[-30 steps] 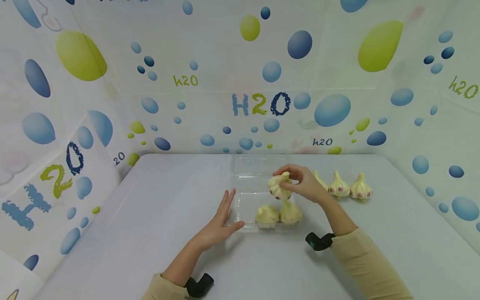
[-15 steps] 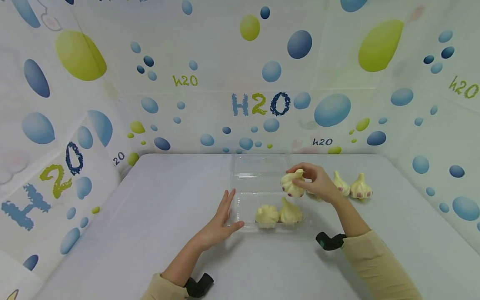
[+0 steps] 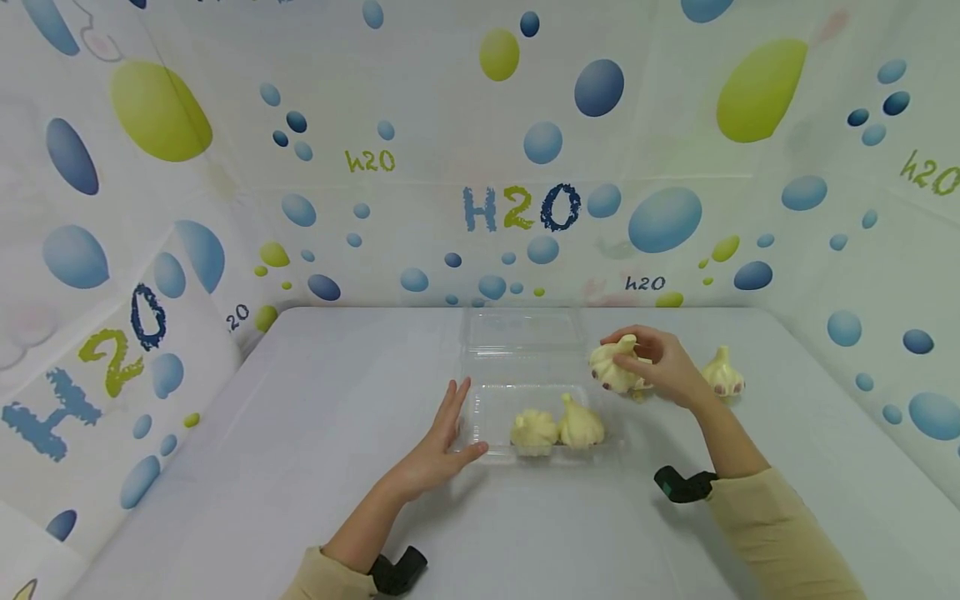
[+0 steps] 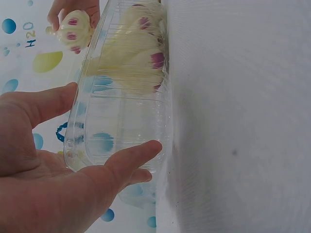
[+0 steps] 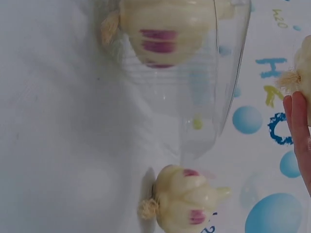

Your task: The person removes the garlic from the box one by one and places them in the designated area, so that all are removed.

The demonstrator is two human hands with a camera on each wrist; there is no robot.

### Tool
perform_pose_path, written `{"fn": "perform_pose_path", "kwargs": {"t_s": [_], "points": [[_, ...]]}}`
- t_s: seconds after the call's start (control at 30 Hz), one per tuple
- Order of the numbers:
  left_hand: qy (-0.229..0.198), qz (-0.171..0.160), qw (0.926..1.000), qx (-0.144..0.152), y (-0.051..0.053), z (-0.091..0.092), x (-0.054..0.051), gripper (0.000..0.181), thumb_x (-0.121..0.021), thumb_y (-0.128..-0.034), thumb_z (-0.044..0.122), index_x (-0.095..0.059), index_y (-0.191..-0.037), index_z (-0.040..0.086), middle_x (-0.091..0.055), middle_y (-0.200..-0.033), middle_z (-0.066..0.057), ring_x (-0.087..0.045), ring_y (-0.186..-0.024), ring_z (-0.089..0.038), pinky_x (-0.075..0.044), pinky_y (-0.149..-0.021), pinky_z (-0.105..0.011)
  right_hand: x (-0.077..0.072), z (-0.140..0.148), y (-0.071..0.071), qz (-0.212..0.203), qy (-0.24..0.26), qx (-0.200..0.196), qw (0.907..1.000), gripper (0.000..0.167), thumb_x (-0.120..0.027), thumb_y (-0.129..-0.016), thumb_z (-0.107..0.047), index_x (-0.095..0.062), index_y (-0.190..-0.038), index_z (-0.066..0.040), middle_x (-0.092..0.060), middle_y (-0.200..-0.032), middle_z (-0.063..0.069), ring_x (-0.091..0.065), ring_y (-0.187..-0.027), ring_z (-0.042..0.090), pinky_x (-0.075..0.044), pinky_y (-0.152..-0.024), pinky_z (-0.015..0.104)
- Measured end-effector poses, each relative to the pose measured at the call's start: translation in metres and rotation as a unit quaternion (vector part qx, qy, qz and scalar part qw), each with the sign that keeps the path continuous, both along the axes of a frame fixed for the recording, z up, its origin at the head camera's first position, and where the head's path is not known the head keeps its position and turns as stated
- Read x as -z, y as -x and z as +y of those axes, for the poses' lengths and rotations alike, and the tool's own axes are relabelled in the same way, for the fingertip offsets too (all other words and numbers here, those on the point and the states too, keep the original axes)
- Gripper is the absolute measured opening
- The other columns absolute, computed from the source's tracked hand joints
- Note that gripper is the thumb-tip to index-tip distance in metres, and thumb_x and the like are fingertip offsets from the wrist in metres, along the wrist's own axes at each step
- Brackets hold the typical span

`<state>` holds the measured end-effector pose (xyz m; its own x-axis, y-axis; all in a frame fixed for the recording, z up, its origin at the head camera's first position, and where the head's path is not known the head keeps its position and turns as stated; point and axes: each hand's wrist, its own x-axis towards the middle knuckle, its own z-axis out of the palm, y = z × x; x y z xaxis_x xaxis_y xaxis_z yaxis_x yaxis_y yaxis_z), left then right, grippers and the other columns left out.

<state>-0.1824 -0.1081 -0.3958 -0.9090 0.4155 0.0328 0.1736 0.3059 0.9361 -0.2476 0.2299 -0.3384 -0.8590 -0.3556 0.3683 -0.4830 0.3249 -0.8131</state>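
My right hand [image 3: 671,371] holds a pale garlic bulb [image 3: 613,369] between thumb and fingers, in the air right of a clear plastic clamshell container [image 3: 491,408]. Two garlic bulbs sit inside the container's front half, a rounder-looking one [image 3: 534,430] and one with its stem up [image 3: 581,425]. My left hand [image 3: 433,463] is spread at the container's left side; in the left wrist view the thumb and straight fingertips [image 4: 154,147] touch its wall. Beneath the right hand, part of another bulb [image 3: 640,392] shows; the hand hides the rest.
A further garlic bulb [image 3: 722,375] stands on the white table [image 3: 315,375] to the right of my right hand. The container's transparent lid [image 3: 521,329] lies folded back toward the patterned backdrop [image 3: 420,225]. Each wrist carries a black camera mount [image 3: 684,485].
My right hand has moved right with the garlic bulb, from above the container to beside it, over the bulbs on the table. My left hand has stayed in place.
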Motion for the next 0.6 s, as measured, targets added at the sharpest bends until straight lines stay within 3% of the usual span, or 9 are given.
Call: {"fn": "perform_pose_path", "kwargs": {"t_s": [0.6], "points": [[0.001,-0.001,1.0000,0.001,0.000,-0.001,0.000,0.085,-0.061,-0.0888,0.018,-0.001,-0.148,0.027,0.018,-0.150,-0.009,-0.009,-0.135,-0.040,-0.015,-0.106,-0.052,0.007,0.028,-0.008,-0.023,0.013,0.037,0.9990,0.027,-0.060,-0.088,-0.011,-0.057,-0.109,0.006,-0.062,-0.100,-0.017,-0.059,-0.089,0.006,-0.050,-0.071,0.018]]}}
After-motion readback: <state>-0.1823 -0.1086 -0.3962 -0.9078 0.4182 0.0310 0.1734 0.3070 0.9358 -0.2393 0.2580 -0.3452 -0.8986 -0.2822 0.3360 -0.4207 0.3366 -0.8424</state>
